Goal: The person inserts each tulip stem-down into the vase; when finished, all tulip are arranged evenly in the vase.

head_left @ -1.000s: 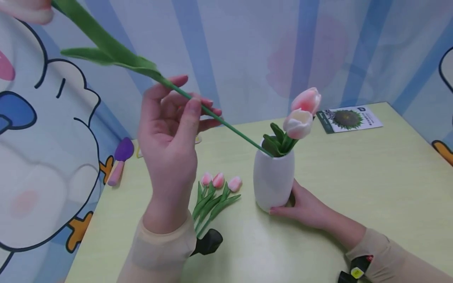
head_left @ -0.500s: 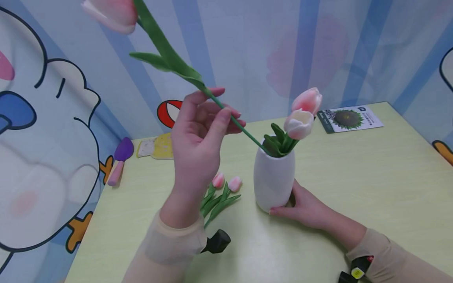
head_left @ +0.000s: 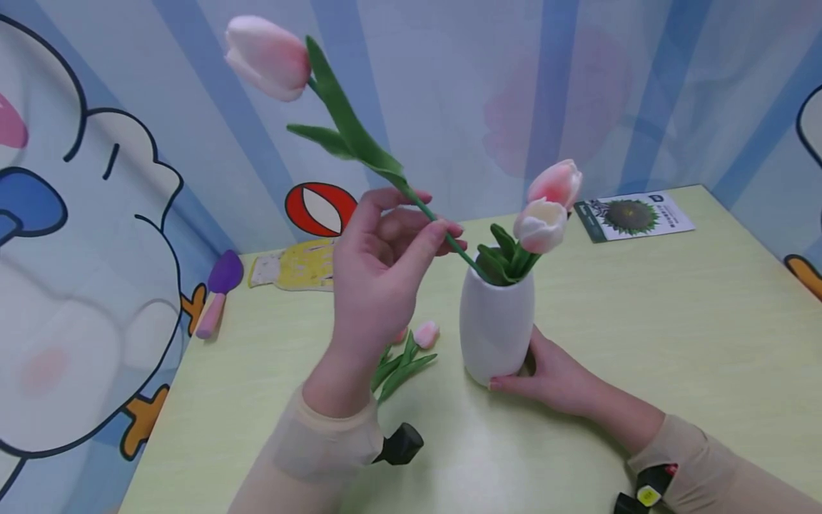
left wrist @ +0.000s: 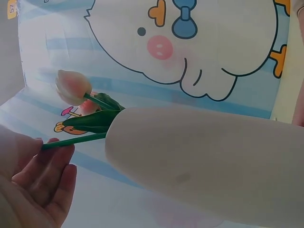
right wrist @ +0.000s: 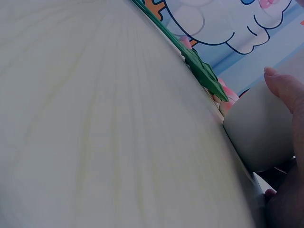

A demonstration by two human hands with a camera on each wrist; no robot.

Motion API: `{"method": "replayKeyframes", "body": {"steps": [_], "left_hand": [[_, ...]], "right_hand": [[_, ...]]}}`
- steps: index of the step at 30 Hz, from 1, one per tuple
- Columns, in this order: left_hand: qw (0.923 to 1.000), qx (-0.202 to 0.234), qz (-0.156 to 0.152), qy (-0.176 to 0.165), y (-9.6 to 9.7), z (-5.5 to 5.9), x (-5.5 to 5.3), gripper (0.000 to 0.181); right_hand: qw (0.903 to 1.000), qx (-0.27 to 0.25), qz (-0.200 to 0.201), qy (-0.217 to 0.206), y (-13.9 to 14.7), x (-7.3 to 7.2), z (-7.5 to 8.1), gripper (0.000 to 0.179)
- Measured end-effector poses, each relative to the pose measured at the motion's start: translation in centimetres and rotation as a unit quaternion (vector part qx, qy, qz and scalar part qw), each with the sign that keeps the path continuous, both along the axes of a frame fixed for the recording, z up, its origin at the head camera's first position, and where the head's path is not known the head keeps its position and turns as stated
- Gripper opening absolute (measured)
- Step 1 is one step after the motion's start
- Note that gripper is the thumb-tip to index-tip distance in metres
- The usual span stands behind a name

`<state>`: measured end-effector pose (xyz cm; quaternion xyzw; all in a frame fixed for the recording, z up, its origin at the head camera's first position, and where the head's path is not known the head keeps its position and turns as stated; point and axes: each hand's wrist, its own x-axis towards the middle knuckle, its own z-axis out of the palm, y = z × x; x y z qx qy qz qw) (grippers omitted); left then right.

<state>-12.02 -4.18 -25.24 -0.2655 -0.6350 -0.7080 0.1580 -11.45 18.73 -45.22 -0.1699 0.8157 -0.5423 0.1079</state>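
My left hand (head_left: 385, 264) pinches the green stem of a pink tulip (head_left: 270, 58) between thumb and fingers. The tulip slants up to the left, and its lower stem end goes in at the mouth of a white vase (head_left: 496, 328). Two other tulips (head_left: 542, 225) stand in the vase, their blooms leaning right. In the left wrist view the pinched stem (left wrist: 76, 140) enters the vase beside the green leaves. My right hand (head_left: 552, 375) grips the vase low down; the right wrist view shows its thumb (right wrist: 285, 90) against the vase wall.
Loose tulips (head_left: 411, 357) lie on the table left of the vase, partly hidden by my left forearm. A purple and pink toy trowel (head_left: 220, 293) and a yellow cutout (head_left: 302, 265) lie at the back left. A card with a plant picture (head_left: 632, 215) lies at the back right.
My left hand has moved right and down toward the vase, sliding the tulip's stem further into the mouth. The whole bloom has come into view. The right hand and vase have stayed put.
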Motion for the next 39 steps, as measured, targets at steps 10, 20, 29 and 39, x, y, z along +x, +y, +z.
{"method": "replayKeyframes", "body": {"steps": [10,20,29,39], "left_hand": [[0.9950,-0.089,0.045,-0.001,0.5,-1.8,0.0,0.020],[0.9824,-0.173,0.062,-0.033,1.3,-3.1,0.5,0.011],[0.9832,-0.174,0.045,0.034,1.7,-3.8,0.2,0.014],[0.9862,-0.158,0.036,0.035,1.3,-3.8,0.2,0.019]], "right_hand": [[1.0000,0.000,-0.001,-0.001,0.0,0.0,0.0,0.096],[0.9999,-0.005,0.001,-0.009,0.0,0.0,0.2,0.098],[0.9999,-0.008,0.010,0.004,0.0,-0.1,0.1,0.093],[0.9999,-0.003,0.008,0.008,0.0,-0.1,-0.1,0.093]]}}
